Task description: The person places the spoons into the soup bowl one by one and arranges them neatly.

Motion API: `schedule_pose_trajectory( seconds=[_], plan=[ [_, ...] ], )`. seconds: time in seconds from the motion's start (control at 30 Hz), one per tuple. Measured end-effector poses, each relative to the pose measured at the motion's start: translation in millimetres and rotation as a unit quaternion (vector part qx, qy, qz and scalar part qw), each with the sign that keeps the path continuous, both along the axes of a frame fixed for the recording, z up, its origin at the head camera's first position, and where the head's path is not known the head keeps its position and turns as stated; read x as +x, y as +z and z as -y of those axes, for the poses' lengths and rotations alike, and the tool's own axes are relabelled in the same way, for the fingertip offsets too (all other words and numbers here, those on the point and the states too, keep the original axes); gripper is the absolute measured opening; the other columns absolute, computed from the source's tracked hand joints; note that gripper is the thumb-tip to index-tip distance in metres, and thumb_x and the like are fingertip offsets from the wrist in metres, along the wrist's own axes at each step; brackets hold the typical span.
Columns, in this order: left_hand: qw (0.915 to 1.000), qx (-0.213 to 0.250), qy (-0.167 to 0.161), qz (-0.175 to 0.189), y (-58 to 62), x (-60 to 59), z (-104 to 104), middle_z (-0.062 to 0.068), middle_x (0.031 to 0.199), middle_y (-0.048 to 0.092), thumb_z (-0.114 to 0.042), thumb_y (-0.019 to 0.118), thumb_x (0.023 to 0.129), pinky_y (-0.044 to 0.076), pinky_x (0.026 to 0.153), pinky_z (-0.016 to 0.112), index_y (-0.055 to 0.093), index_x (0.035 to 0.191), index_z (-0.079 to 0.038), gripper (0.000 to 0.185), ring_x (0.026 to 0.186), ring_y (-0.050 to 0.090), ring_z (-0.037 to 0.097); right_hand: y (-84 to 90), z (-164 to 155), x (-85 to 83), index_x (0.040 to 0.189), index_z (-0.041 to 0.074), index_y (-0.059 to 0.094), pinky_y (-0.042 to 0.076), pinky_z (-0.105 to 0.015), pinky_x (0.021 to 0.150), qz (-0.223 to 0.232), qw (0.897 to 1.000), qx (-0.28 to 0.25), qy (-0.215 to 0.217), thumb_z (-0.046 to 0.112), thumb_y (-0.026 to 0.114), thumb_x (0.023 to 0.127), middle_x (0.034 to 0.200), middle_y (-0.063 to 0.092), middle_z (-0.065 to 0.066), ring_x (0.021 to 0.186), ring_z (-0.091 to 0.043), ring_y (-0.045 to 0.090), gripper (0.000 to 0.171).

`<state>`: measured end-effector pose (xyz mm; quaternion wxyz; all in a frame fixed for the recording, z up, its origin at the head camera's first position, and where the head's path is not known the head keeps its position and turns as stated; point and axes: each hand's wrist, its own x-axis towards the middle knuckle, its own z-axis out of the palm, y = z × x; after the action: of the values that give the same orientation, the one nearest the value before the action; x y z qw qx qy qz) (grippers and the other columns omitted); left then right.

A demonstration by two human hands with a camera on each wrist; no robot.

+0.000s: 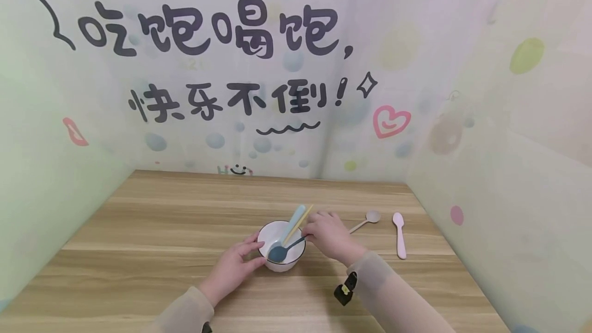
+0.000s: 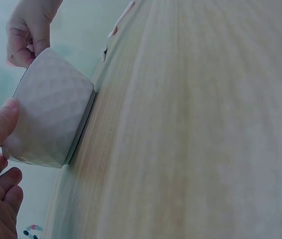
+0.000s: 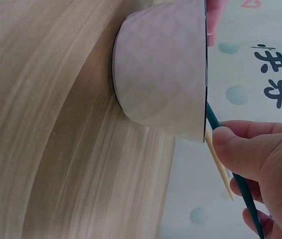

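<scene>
White bowl on the wooden table, near the middle, already holds cutlery.
Inside it lie a dark blue spoon, a light blue piece and a chopstick. The left hand grips the bowl's left side; the right hand pinches the blue spoon's handle. To the right, a beige spoon and a pink spoon are still outside.

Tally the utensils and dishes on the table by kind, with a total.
Bowls: 1, white bowl
Spoons: 3, dark blue spoon, beige spoon, pink spoon
Chopsticks: 2, light blue chopstick, tan chopstick
Total: 6
</scene>
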<state>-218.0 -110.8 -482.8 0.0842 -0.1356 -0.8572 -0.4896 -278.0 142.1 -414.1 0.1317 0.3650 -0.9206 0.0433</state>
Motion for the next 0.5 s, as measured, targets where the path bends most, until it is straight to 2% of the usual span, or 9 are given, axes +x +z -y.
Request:
schedule_pose_trajectory(
  seconds=[0.27,0.5],
  plan=[
    [1.0,-0.005,0.006,0.005,-0.4,0.0,-0.4,0.008,0.142,0.051,-0.024,0.077,0.082,0.034,0.109,0.049,0.069,0.116,-0.006,0.04,0.131,0.045,0.032,-4.8,-1.3,-5.7,0.087,0.023,0.075,0.044,-0.038,0.08,-0.003,1.0,0.003,0.017,0.019,0.076,0.08,0.088,0.059,0.009,0.088,-0.015,0.052,0.008],
    [1.0,-0.001,0.004,0.006,-0.6,-0.2,-0.6,0.009,0.142,0.051,-0.025,0.077,0.082,0.034,0.109,0.049,0.069,0.116,-0.006,0.04,0.131,0.045,0.031,-6.2,-1.8,-8.3,0.089,0.024,0.076,0.043,-0.037,0.082,-0.023,0.999,0.014,0.033,0.018,0.075,0.082,0.092,0.061,0.007,0.092,-0.016,0.054,0.01]
  ],
)
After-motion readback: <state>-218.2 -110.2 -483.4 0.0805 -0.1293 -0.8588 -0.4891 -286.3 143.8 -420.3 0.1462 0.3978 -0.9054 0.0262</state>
